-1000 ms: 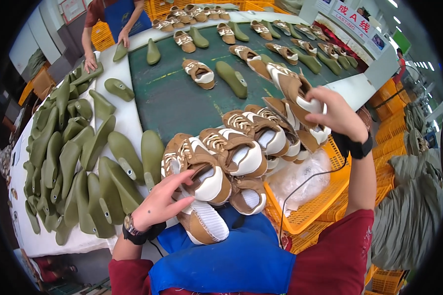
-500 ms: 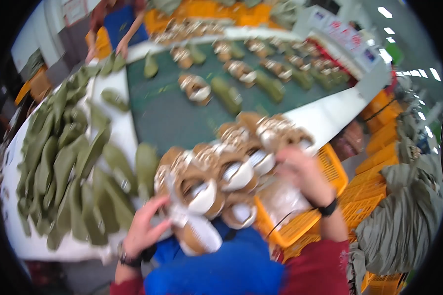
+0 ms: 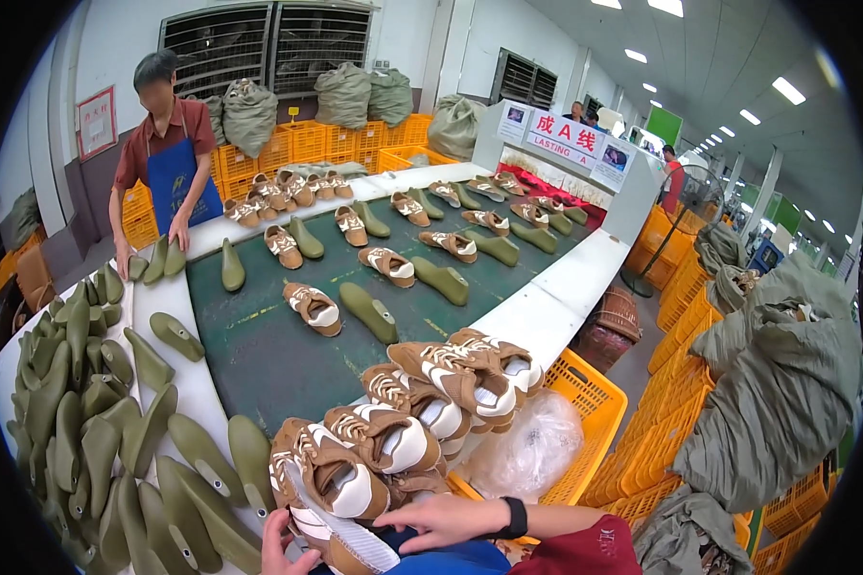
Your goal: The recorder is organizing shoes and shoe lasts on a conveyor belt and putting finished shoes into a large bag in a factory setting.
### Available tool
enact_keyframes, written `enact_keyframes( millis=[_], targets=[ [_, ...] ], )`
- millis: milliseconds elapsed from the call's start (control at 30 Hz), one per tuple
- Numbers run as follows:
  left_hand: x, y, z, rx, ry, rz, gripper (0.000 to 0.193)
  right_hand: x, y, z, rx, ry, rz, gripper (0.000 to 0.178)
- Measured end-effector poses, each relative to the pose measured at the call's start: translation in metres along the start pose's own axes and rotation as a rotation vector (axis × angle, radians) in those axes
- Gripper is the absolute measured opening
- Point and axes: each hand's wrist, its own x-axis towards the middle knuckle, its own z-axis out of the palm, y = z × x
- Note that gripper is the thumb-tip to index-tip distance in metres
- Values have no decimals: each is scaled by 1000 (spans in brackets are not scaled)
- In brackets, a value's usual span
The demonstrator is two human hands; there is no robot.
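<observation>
Here in the head view, the action sits low, right at the near edge of the green tabletop! The left hand, partly cut off by the lower border, has its fingers against the side of a brown-and-white shoe; whether they are clasping it, I cannot tell. Over at that shoe's heel end, the right hand lies unclenched, index finger stretched forward, thumb well apart from it, a black wristband behind. The shoe itself is tilted, its ribbed pale strip facing up, at the front of a shoe heap that runs along the near edge toward the near right corner.

Just past that corner, a yellow crate holds clear plastic bags! Beside the heap, near the near left corner, lies an olive last, and off the left edge a great mass of lasts covers a white surface. Up the tabletop, shoes and lasts stand side by side, the nearest pair a laced shoe and a green last.

By the far left corner, a co-worker in a blue apron has both hands down on lasts! And along the right, bulging grey-green sacks sit by stacked crates.
</observation>
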Motion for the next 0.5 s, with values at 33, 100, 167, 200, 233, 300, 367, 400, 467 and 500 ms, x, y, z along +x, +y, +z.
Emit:
enact_keyframes(
  millis=[33,100,167,200,233,300,367,400,467,500],
  targets=[
    [4,-11,5,-98,-1,-115,62,2,1,5,79,-50,49,52],
    [4,-24,12,-279,-31,-251,57,5,11,16,70,-65,32,58],
    [2,-31,15,-364,-60,-257,57,8,11,22,162,-127,55,62],
    [0,-31,17,-395,-50,-217,60,8,15,29,163,-124,56,62],
    [-2,-30,16,-393,-55,-216,60,10,21,37,234,-159,64,62],
    [-5,-27,11,-521,-127,-293,66,13,24,47,309,-191,70,63],
    [-13,-44,8,-438,-155,-273,68,16,22,55,330,-84,-124,65],
    [-15,-41,9,-362,-178,-253,70,18,15,54,366,-53,-141,64],
    [-26,-29,8,-386,-87,-248,63,21,10,57,364,-76,-152,65],
    [-35,-21,9,-411,16,-239,57,22,9,57,357,-111,-165,65]
  ],
)
